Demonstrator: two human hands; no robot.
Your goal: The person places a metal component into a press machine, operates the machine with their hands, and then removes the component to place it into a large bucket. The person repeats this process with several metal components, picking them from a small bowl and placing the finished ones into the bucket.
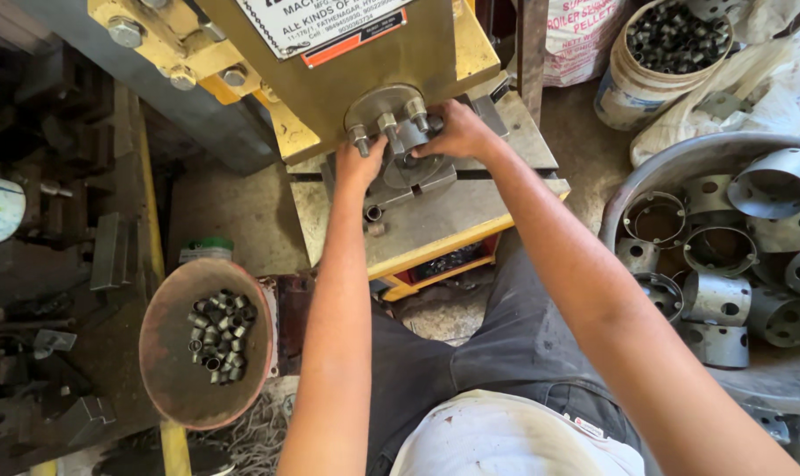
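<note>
Workshop floor and clutter surround our press (365, 62). Our rusty pan (166, 388) holds small bushes (219, 337); the big basin (655, 167) holds drilled rings (722, 300); a bucket (633, 84) holds more bushes. Our left hand (359, 163) and right hand (457, 132) close on the part (406, 150) at the die.

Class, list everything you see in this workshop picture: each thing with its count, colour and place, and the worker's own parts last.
Press machine: one, yellow-brown, top centre.
Metal bed plate: one, grey, under the hands.
Rusty pan: one, reddish brown, lower left, holding many small grey bushes.
Large basin: one, grey, right, holding many holed metal rings.
Bucket: one, pale, top right, full of dark bushes.
Left hand: at the fixture.
Right hand: at the fixture.
</note>
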